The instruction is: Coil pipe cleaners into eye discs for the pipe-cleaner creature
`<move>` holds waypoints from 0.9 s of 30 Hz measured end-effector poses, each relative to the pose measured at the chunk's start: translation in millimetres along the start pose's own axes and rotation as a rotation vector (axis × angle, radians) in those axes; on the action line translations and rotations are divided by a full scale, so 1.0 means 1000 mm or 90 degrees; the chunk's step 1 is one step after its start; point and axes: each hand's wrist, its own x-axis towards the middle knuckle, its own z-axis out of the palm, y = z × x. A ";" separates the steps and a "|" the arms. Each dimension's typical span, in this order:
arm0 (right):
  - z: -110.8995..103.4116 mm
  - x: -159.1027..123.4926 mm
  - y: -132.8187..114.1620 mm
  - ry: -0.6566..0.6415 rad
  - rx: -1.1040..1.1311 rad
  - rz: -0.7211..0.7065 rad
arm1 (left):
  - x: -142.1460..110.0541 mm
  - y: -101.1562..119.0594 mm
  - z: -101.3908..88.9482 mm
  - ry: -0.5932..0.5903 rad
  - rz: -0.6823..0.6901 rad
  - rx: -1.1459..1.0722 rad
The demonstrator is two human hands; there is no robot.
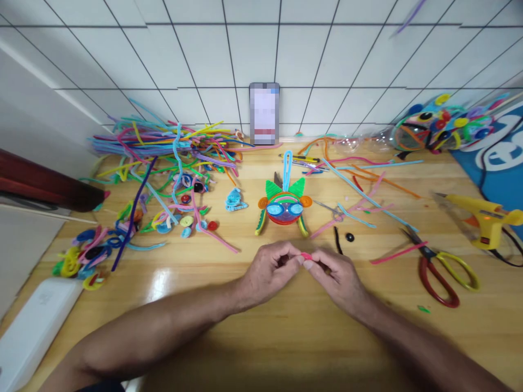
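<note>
Your left hand [272, 272] and right hand [337, 275] pinch a small pink piece [306, 256] between them, below and right of the frame's centre. It is probably light, soft and bendable; hold it by its ends, since squeezing its middle could flatten it.

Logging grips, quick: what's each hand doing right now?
Left hand: closed, pinching a small pinkish-red piece.
Right hand: closed, pinching the same piece from its other side.
</note>
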 end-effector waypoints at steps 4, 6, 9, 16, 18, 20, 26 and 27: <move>0.000 0.000 0.000 -0.004 0.005 0.008 | 0.000 0.000 0.001 0.002 -0.006 0.002; -0.001 0.000 -0.001 -0.007 0.011 0.011 | 0.000 0.001 0.002 0.011 -0.014 -0.010; -0.002 0.000 -0.002 0.000 0.020 0.014 | 0.000 0.002 0.003 0.021 -0.029 -0.035; -0.001 0.000 0.000 0.001 0.009 0.004 | 0.000 0.002 0.001 0.004 -0.014 -0.016; -0.001 0.000 0.001 -0.001 0.009 0.011 | 0.000 0.002 0.001 0.003 -0.009 -0.006; -0.001 0.000 0.002 -0.002 0.012 0.015 | 0.000 0.002 0.001 0.004 -0.008 -0.003; -0.001 0.000 0.002 -0.005 0.014 0.014 | 0.000 0.000 0.001 0.003 -0.012 -0.008; 0.000 0.000 0.002 -0.006 0.014 0.013 | 0.000 0.000 0.001 0.002 -0.012 -0.008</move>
